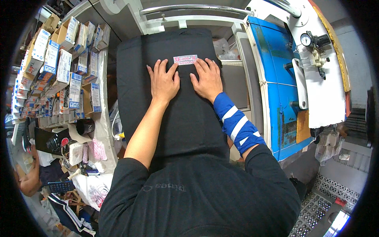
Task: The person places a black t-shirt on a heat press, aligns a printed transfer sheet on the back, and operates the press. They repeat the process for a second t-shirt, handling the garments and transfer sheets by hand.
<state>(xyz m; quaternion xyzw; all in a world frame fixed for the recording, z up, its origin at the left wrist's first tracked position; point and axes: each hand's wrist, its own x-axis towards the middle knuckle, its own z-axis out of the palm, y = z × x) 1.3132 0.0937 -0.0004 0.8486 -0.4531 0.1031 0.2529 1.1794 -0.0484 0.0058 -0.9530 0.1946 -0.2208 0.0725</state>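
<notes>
Black cloth lies spread over a flat board in front of me. Near its far end sits a small rectangular label, white and pink with red lettering. My left hand rests flat on the cloth, its index fingertip at the label's left edge. Fingers spread, my right hand lies on the cloth too, its fingertips touching the label's lower right corner. Neither hand grips anything. A blue sleeve with white stripes wraps my right forearm.
Many small cardboard boxes stand stacked on the left. Behind the cloth runs a metal bar. To the right are a blue panel and a pressure gauge on a white machine surface. Part of another person shows at lower left.
</notes>
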